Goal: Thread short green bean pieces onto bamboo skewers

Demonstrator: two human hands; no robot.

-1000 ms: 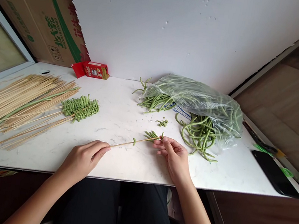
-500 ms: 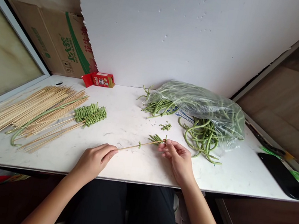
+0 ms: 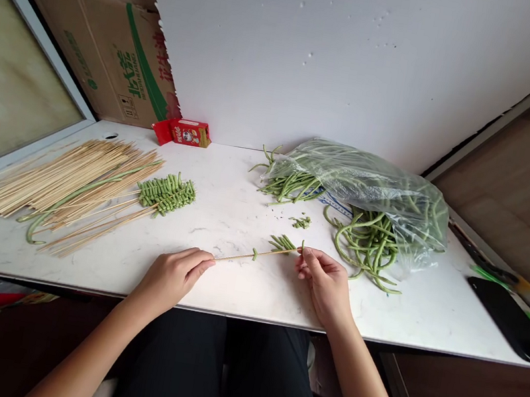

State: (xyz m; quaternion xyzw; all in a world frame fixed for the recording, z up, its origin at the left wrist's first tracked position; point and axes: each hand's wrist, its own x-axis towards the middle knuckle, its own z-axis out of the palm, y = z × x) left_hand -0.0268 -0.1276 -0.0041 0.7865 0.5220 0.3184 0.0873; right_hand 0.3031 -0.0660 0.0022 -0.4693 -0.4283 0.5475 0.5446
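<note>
Near counter [image 3: 248, 303] edge, middle: left hand [image 3: 172, 278] pinches skewer [image 3: 240, 257] butt | right hand [image 3: 326, 285] grips bean piece [image 3: 302, 247] at its tip | I'd hold the stick level, point clear of fingertips | beyond: cut beans [image 3: 283, 241] | left: loaded skewers [image 3: 165, 193], bare sticks [image 3: 61, 180] | back right: bean bag [image 3: 367, 188]

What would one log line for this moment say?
left hand: holds skewer end | right hand: pinches bean piece at tip | cut beans beside tip
</note>
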